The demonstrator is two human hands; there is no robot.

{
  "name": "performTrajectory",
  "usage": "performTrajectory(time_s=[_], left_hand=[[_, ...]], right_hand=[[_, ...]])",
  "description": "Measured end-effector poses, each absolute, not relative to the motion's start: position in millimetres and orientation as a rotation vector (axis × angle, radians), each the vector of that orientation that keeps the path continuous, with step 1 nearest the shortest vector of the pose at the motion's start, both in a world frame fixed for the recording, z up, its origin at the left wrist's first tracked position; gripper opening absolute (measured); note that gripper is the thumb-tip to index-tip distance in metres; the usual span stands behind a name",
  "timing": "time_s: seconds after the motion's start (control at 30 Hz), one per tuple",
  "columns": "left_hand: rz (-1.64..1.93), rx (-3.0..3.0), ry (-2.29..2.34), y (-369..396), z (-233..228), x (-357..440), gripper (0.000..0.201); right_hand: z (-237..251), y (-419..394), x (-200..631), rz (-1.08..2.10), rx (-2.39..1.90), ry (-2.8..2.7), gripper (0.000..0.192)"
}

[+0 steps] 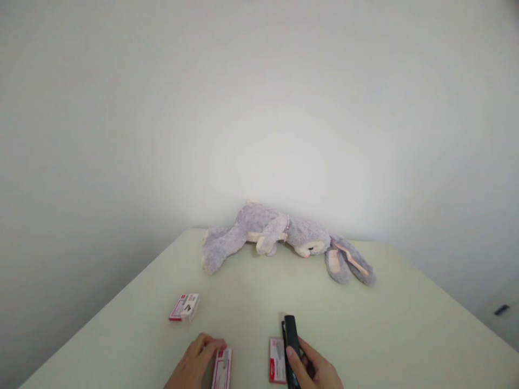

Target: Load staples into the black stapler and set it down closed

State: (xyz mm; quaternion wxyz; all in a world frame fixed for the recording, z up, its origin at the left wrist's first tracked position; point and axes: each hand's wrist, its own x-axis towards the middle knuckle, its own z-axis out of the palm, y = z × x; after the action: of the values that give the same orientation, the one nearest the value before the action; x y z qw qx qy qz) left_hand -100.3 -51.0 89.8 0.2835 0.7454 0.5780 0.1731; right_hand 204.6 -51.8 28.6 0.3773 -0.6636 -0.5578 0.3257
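Note:
My right hand (pixel 314 367) is closed around a black stapler (pixel 291 340), thumb along its near side, its far end pointing away from me. Just left of the stapler lies a flat red-and-white staple box (pixel 277 359), very close to it. My left hand (pixel 197 361) has its fingers bent over the far left end of a long, narrow red-and-white staple box (pixel 223 370). The near end of that box runs out of the picture, and part of the left hand's grip is hidden.
Further left on the pale green table (pixel 133 340) sit a red-edged flat box (pixel 177 309) and a small white box (pixel 190 306) overlapping it. A grey plush rabbit (pixel 263 224) lies on its side at the back, against the white wall (pixel 259 108).

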Motion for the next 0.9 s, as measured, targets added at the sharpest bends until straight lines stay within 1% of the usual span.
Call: performTrajectory(time_s=[0.13,0.3,0.4,0.57,0.73,0.9], left_hand=[[0.538,2.004,1.536,-38,111,-53,0.059],[0.555,2.030,1.329,-29,117,-4,0.064],[0.542,2.076,1.229,-25,110,6,0.070],[0.478,2.179,1.168,-22,93,10,0.072],[0.573,2.202,1.171,-19,72,15,0.077],[0.529,2.231,1.201,-25,63,22,0.081]], right_hand=[[32,-52,203,0.818,-1.681,-1.435,0.090],[41,-54,200,0.811,-1.671,-1.431,0.101],[41,-57,198,0.790,-1.704,-1.416,0.105],[38,-61,198,0.808,-1.695,-1.454,0.095],[41,-63,198,0.823,-1.637,-1.469,0.092],[41,-63,196,0.799,-1.699,-1.435,0.096]])
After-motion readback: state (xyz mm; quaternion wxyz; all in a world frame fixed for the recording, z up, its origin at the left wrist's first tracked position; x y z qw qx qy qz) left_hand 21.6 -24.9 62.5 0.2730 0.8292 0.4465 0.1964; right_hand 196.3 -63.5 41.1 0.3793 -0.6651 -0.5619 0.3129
